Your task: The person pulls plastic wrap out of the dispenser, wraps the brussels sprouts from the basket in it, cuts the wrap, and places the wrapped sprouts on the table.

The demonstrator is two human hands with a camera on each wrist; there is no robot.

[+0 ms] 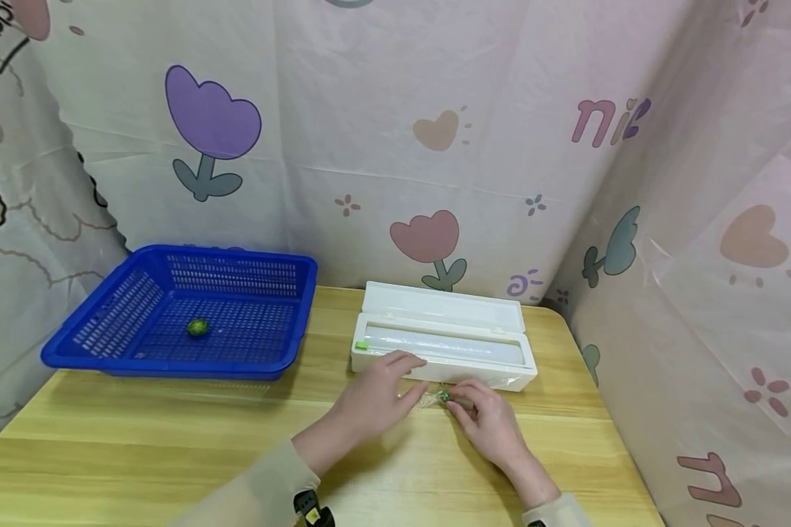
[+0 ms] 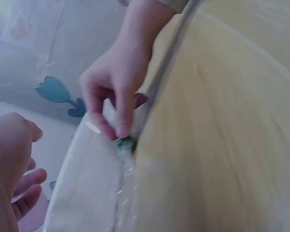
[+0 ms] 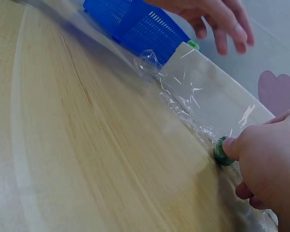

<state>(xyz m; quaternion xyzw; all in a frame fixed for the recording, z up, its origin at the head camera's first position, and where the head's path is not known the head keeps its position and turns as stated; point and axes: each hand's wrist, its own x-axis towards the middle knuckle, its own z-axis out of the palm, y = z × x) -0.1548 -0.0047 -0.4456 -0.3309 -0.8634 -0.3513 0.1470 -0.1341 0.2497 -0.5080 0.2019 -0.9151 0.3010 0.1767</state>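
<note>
My right hand pinches a small round green fruit-like thing between thumb and fingertips, low at the front of a white cling film dispenser. Clear, crumpled cling film runs from this green piece along the dispenser's lower front edge. To the left, my left hand is held in front of the dispenser with fingers loosely spread and nothing in them. The dispenser's lid is tipped back, showing the film roll inside; a bright green slider sits at its left end.
A blue plastic basket stands at the left of the wooden table, with one small round green piece in it. A patterned cloth hangs behind the table and down its right side.
</note>
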